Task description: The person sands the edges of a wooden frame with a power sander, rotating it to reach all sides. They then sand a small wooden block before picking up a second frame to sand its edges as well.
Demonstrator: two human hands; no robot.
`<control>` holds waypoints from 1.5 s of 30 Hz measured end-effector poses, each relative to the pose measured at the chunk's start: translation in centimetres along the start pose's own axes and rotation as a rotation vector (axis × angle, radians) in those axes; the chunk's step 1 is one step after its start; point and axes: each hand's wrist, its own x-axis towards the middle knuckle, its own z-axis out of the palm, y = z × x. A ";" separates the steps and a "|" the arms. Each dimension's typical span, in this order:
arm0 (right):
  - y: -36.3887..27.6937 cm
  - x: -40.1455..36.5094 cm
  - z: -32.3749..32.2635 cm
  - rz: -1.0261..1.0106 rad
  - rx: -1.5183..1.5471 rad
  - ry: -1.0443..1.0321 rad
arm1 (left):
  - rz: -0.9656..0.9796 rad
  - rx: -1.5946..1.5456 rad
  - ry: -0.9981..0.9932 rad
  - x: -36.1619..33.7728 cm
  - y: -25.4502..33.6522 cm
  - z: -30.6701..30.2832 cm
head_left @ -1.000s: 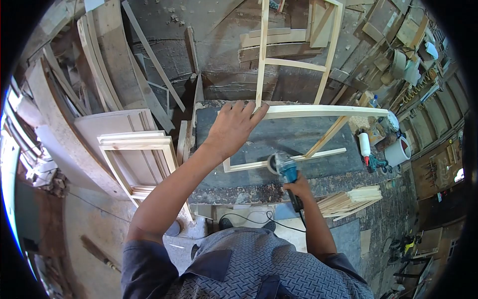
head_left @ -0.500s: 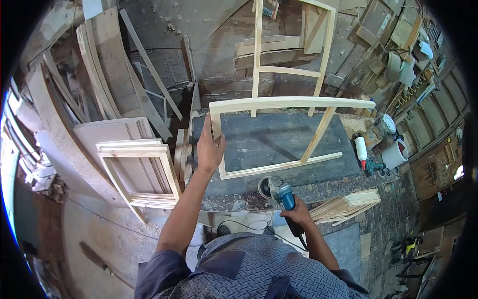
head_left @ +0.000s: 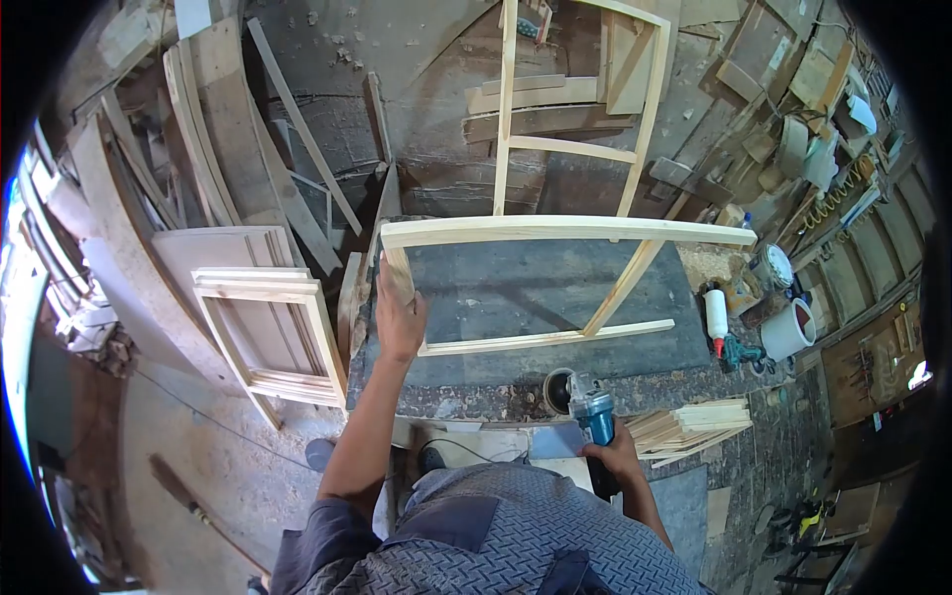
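On the dark workbench (head_left: 476, 372) a pale wooden frame (head_left: 565, 230) stands on edge, with one cross piece near its right end. My left hand (head_left: 401, 315) is wrapped round the frame's left end piece, with the thumb on the inner side. My right hand (head_left: 617, 451) grips a blue angle grinder (head_left: 595, 412) by its body. The grinder's round disc head is at the bench's front edge, below the frame and apart from it.
A taller wooden frame (head_left: 570, 146) rises behind the bench. Smaller frames (head_left: 260, 288) and boards lean at the left. A white bottle (head_left: 716, 315), a green tool (head_left: 739, 352) and a bucket (head_left: 788, 330) are at the right. Wood strips (head_left: 694, 426) lie stacked in front.
My left hand has moved left and slightly down with the frame's left end. My right hand and the grinder have shifted right and down, farther from the frame.
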 end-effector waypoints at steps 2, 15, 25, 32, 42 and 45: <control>0.2 0.1 -0.7 0.000 0.012 0.000 | 0.039 0.005 0.034 0.0 -0.3 -0.3; 0.9 -2.2 -4.4 0.063 0.046 0.096 | 0.052 -0.313 0.250 3.4 2.2 -2.1; 3.4 -5.6 -6.7 0.145 0.241 0.253 | 0.083 -0.632 -0.430 -3.4 14.5 11.8; 5.4 -8.2 -9.3 0.168 0.259 0.353 | -0.376 -1.251 -0.949 2.1 20.0 27.0; 8.2 -9.9 -13.6 0.267 0.233 0.410 | -0.394 -1.351 -0.961 -2.0 16.5 31.1; 8.6 -9.8 -14.7 0.268 0.243 0.395 | -0.455 -1.316 -0.960 -4.0 15.2 31.7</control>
